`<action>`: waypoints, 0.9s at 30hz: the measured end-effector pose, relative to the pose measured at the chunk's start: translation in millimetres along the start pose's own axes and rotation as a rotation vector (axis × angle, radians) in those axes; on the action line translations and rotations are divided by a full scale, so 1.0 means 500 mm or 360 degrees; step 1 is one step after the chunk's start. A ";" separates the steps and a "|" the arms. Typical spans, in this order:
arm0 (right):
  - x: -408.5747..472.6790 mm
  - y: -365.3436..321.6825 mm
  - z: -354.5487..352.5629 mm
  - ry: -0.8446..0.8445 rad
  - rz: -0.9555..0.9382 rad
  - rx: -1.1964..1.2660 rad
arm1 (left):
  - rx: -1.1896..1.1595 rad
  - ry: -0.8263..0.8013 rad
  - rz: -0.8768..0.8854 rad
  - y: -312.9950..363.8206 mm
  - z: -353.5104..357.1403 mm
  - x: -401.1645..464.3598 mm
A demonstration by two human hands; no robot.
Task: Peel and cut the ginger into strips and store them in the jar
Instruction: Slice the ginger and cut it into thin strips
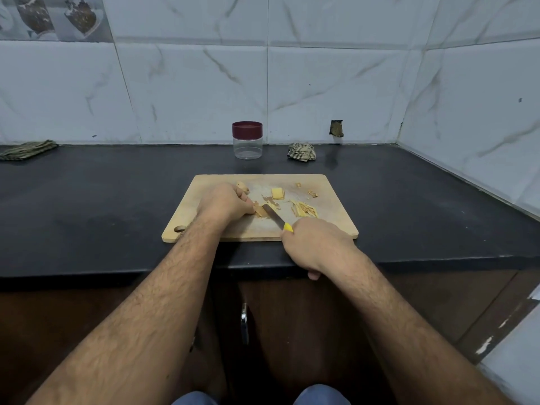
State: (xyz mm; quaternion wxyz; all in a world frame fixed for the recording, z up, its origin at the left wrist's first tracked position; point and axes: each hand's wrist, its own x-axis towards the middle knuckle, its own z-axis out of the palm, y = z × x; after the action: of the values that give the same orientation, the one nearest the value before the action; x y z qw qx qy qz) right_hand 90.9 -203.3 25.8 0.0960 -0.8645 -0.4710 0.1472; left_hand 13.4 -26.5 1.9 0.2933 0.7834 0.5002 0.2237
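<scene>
Wood cutting board (336, 217), matt, pale; counter (102, 200) dark stone, slight sheen; jar (247, 147) clear plastic w/ maroon lid; knife (274, 217) metal blade, yellow plastic handle; wall tiles (336, 83) glossy marble-look.

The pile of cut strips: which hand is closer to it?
Right. The right hand holds the knife just below the strips; the left hand is across the board, left of them.

A home kitchen: a black stone counter (117, 200) against marble-patterned wall tiles (336, 83), with a wooden chopping board (336, 217) and cupboards (321, 317) below.
</scene>
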 end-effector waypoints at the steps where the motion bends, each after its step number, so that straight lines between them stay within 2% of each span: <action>1: 0.001 -0.002 0.000 0.0000 -0.0007 -0.0012 | -0.0001 0.0001 -0.0001 0.000 0.000 0.000; 13: 0.020 -0.017 0.004 0.0058 0.0011 -0.0082 | 0.0059 0.0046 0.0031 0.002 0.003 -0.004; 19: 0.011 -0.024 0.006 0.0079 -0.0030 -0.0082 | -0.0043 0.0118 0.0052 -0.007 0.008 -0.008; 27: -0.002 -0.048 0.007 0.0070 -0.0001 -0.0103 | -0.0246 0.0378 0.0126 -0.029 -0.001 -0.028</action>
State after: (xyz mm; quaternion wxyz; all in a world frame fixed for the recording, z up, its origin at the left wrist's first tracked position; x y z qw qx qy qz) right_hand 70.3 -191.1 29.8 0.0785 -0.8699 -0.4736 0.1128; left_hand -1.9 -34.6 -8.4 0.2825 0.7457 0.4813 0.3641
